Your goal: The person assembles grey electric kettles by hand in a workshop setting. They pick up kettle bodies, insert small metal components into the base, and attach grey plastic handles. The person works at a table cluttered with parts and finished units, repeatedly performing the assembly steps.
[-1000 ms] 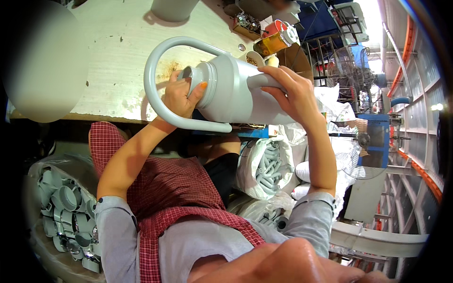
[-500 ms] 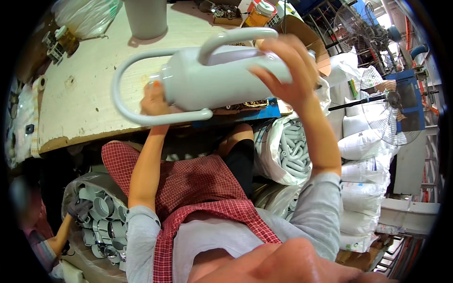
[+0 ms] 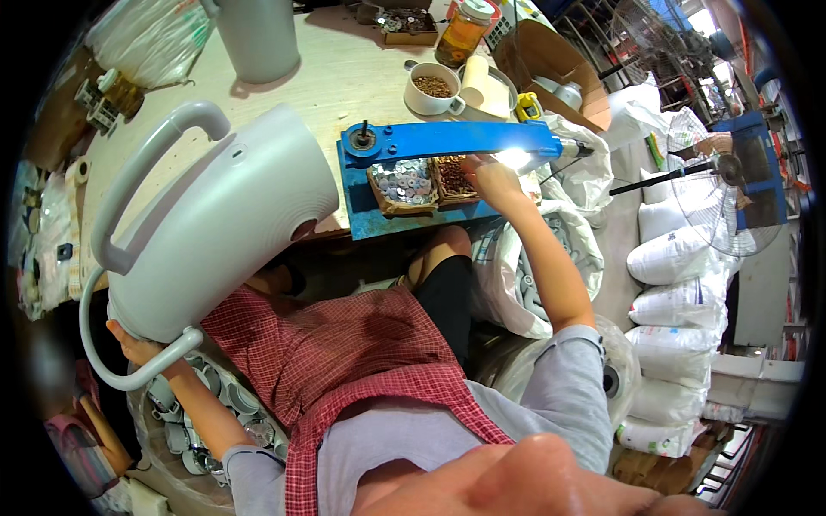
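My left hand (image 3: 138,346) grips the narrow end of a large grey plastic jug body (image 3: 228,228), with part of the hand hidden behind it. The jug tilts, its wide end up and to the right. It has a fixed side handle (image 3: 142,181) and a looped carrying handle (image 3: 93,340). My right hand (image 3: 496,185) is closed, its fingertips at a small box of copper-coloured metal pieces (image 3: 453,178). Whatever it pinches is too small to make out. Beside that box sits another box of silvery round pieces (image 3: 406,185), both under a blue metal arm (image 3: 452,140).
On the table (image 3: 344,60) are a white cup of small brown pieces (image 3: 433,88), a jar (image 3: 465,33) and a grey container (image 3: 256,39). Sacks of grey parts (image 3: 538,275) stand right of my legs. A fan (image 3: 727,172) and white sacks (image 3: 671,305) are farther right. Another person's arm (image 3: 103,430) shows lower left.
The jug body has swung left and down, its wide end tipping up. My right hand has left it and moved to the box of copper-coloured pieces. The blue arm is uncovered.
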Action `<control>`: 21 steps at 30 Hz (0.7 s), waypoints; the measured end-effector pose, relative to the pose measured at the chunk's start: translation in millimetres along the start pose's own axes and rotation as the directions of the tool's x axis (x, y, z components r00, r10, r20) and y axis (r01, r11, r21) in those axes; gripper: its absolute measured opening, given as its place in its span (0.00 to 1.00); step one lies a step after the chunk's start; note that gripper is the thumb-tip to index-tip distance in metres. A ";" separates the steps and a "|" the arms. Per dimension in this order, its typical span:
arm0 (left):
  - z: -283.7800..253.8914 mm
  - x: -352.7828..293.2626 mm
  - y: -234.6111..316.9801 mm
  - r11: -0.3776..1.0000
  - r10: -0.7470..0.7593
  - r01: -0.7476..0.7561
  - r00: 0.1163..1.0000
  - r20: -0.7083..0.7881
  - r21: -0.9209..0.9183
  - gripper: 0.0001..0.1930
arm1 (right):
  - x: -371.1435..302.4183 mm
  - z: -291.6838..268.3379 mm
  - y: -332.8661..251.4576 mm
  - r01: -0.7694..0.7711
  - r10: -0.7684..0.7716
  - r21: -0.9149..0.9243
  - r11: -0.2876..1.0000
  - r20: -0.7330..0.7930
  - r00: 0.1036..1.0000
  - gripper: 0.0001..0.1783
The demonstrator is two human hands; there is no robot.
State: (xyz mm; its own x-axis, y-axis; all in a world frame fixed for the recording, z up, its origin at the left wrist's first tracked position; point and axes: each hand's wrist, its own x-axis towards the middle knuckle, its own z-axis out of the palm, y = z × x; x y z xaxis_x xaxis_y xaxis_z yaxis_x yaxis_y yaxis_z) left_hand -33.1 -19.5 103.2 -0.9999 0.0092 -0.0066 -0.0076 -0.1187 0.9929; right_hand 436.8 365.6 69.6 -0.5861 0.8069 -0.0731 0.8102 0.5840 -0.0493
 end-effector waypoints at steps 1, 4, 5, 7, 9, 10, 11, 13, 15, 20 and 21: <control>-3.2 1.0 -4.5 1.000 0.014 -0.014 1.000 -0.005 0.003 0.31 | 0.7 2.6 3.0 0.006 -0.005 -0.022 1.000 0.014 1.000 0.10; -7.9 4.2 -28.3 0.999 0.036 -0.036 0.998 -0.054 0.006 0.31 | 1.7 11.4 13.8 -0.014 0.015 -0.074 0.997 0.017 1.000 0.11; -3.7 3.5 -33.3 1.000 0.017 -0.017 0.997 -0.081 -0.003 0.31 | 0.0 12.5 13.2 -0.052 0.056 -0.094 0.994 0.038 0.998 0.11; 1.0 -0.3 -37.7 1.000 -0.005 0.006 0.998 -0.058 0.013 0.31 | -5.0 13.1 4.1 -0.171 0.174 0.031 0.985 -0.118 0.978 0.09; 0.5 2.3 -41.3 1.000 0.016 -0.017 0.999 -0.038 -0.023 0.31 | -7.5 16.2 0.2 -0.148 0.168 0.098 0.984 -0.248 0.954 0.08; 1.6 3.9 -42.5 0.999 0.030 -0.031 0.999 -0.022 -0.043 0.31 | -7.5 20.8 -1.0 -0.074 0.101 0.098 0.992 -0.310 0.945 0.07; 0.5 6.9 -46.0 0.999 -0.002 0.001 1.000 -0.020 -0.033 0.32 | -8.5 23.6 -1.3 0.000 0.035 0.094 0.996 -0.372 0.928 0.07; -6.2 15.6 -51.2 0.998 -0.057 0.057 0.998 -0.021 -0.005 0.33 | -13.0 18.4 -7.3 0.121 -0.087 0.045 0.992 -0.466 0.880 0.06; -2.1 6.3 -38.0 0.993 -0.081 0.080 0.997 -0.005 -0.086 0.32 | -21.4 1.4 -33.5 0.193 -0.025 0.310 0.931 -0.475 0.880 0.06; -13.8 10.0 -46.8 0.995 -0.075 0.078 0.996 0.048 -0.067 0.31 | -9.0 -86.3 -121.4 0.278 0.152 0.935 0.221 -0.315 0.937 0.07; -10.9 9.5 -50.3 0.996 -0.063 0.067 0.995 0.074 -0.064 0.31 | 6.9 -94.1 -129.6 0.334 0.108 0.887 0.319 -0.384 0.917 0.07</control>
State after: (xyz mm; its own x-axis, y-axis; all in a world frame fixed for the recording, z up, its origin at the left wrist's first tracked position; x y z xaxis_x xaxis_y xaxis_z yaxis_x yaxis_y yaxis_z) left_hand -42.3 -24.2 51.9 -0.9942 0.0896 -0.0601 -0.0756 -0.1810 0.9806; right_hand 327.5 303.7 169.1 -0.4508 0.8368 0.3106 0.0655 0.3781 -0.9235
